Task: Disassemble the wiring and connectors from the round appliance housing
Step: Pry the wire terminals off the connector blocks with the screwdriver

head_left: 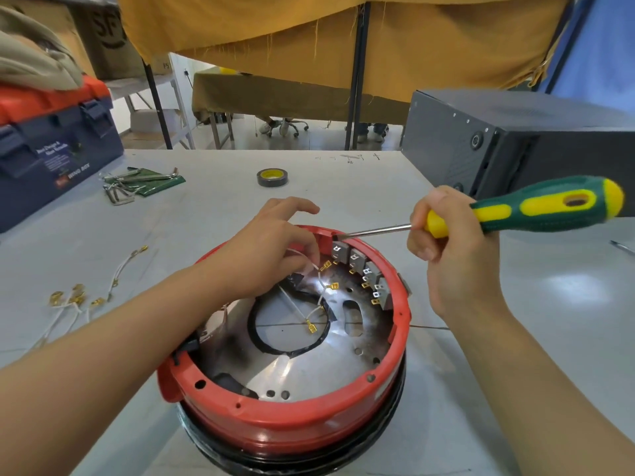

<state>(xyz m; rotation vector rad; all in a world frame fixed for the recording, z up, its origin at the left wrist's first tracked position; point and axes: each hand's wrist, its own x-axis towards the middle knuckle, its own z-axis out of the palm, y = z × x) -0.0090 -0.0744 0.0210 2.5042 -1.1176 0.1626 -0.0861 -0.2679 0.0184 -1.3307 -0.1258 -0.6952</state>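
Red round housing (pixel 285 420) holds 4 grey connectors (pixel 357 261).

Single head-worn wide-angle view, looking forward and steeply down from close above the red round housing (pixel 285 417), grey table (pixel 549 304) filling the lower frame, both forearms entering from the bottom corners, room background bowed along the top edge

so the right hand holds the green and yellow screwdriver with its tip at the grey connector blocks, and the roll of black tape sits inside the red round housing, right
Not quite. The head view shows the roll of black tape on the grey table, beyond the red round housing, not inside it. The rest stands.
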